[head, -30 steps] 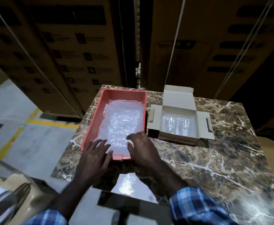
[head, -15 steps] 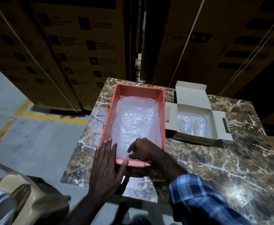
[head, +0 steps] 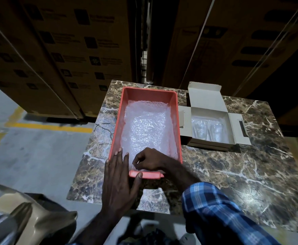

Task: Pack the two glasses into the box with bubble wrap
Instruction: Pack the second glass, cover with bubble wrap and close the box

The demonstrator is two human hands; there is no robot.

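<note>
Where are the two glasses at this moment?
In the head view the two glasses lie side by side inside the open cardboard box, on the marble table just right of the red tray, untouched by either hand.

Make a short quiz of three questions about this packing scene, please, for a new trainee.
1. True or false: the two glasses already lie inside the open cardboard box.
2. Which hand pinches the bubble wrap at the near end of the red tray?
A. left hand
B. right hand
C. neither
3. Fill in: on the marble table, the box stands to the ____ of the tray.

Key
1. True.
2. B; the left hand lies flat, fingers straight, against the tray's near left corner.
3. Right.
</note>
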